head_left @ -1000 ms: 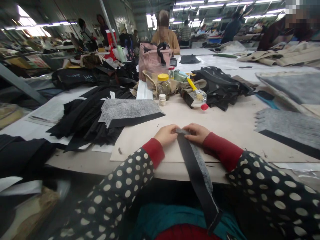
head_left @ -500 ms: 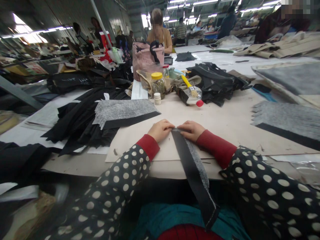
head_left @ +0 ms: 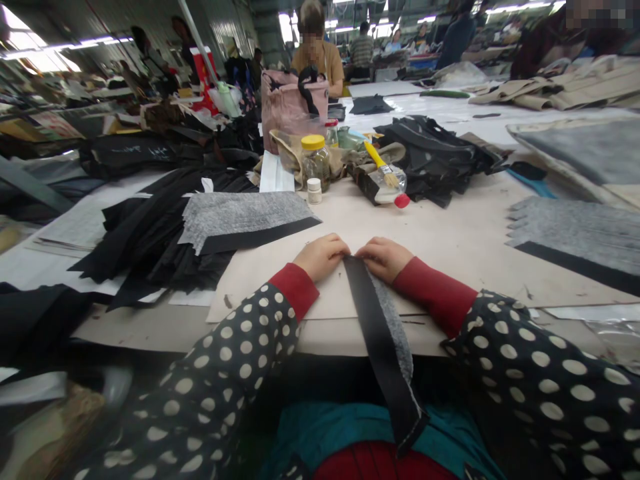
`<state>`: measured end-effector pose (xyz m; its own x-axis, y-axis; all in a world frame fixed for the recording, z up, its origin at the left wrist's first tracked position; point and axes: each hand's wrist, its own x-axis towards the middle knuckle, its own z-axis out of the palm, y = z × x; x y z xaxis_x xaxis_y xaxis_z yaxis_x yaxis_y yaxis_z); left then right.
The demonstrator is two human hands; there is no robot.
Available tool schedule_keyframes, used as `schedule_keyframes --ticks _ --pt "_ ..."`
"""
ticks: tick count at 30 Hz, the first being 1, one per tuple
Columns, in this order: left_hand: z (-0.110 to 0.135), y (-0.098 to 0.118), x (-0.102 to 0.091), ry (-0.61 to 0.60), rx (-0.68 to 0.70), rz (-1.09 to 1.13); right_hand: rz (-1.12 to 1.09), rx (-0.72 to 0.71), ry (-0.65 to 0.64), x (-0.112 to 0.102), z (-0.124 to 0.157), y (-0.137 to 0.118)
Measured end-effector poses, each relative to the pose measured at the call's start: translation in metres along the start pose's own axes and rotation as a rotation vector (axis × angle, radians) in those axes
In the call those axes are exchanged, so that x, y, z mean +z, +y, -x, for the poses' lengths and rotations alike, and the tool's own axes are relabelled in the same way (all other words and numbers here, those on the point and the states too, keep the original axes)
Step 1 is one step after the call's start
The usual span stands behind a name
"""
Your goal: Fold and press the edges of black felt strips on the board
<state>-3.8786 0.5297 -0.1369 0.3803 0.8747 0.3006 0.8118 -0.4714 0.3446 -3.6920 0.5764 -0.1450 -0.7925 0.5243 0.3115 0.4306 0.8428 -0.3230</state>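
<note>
Left hand [head_left: 323,255] and right hand [head_left: 383,257] both have fingers pinched shut on the top end of the long black fabric strip with grey felt backing [head_left: 374,313], the rest trailing below the fingers over the pale table edge [head_left: 330,337]; it looks light and limp, best gripped at the ends.

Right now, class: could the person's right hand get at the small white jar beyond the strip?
Probably yes: only bare board lies between the right hand and the small white jar, though that hand and the left hand are pinching the end of the black strip.
</note>
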Motion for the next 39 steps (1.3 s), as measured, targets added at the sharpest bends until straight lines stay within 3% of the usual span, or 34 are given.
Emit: schedule_keyframes --ticks 12,18,20,23,25,29,34,39 --pt "0.006 -0.003 -0.008 -0.163 0.219 -0.274 0.176 -0.086 -0.104 -0.002 0.0 -0.007" --pt "0.013 -0.003 -0.018 -0.205 0.156 -0.255 0.241 -0.093 -0.175 -0.011 0.002 -0.013" --pt "0.009 0.0 -0.02 -0.185 0.139 -0.201 0.236 -0.091 -0.176 -0.012 0.003 -0.014" --pt "0.002 0.013 -0.016 -0.032 0.11 -0.106 0.221 -0.1 -0.163 -0.01 0.003 -0.014" --pt "0.0 0.023 -0.008 0.032 0.099 -0.031 0.194 -0.087 -0.131 -0.007 0.003 -0.012" --pt "0.002 0.034 0.01 -0.017 0.029 0.025 -0.027 -0.038 -0.074 -0.004 0.008 0.004" --pt "0.006 0.031 0.015 -0.04 0.01 -0.02 -0.297 0.296 0.096 -0.008 0.019 0.029" --pt "0.005 0.032 0.013 -0.036 0.04 -0.067 -0.294 0.231 0.064 -0.012 0.024 0.026"
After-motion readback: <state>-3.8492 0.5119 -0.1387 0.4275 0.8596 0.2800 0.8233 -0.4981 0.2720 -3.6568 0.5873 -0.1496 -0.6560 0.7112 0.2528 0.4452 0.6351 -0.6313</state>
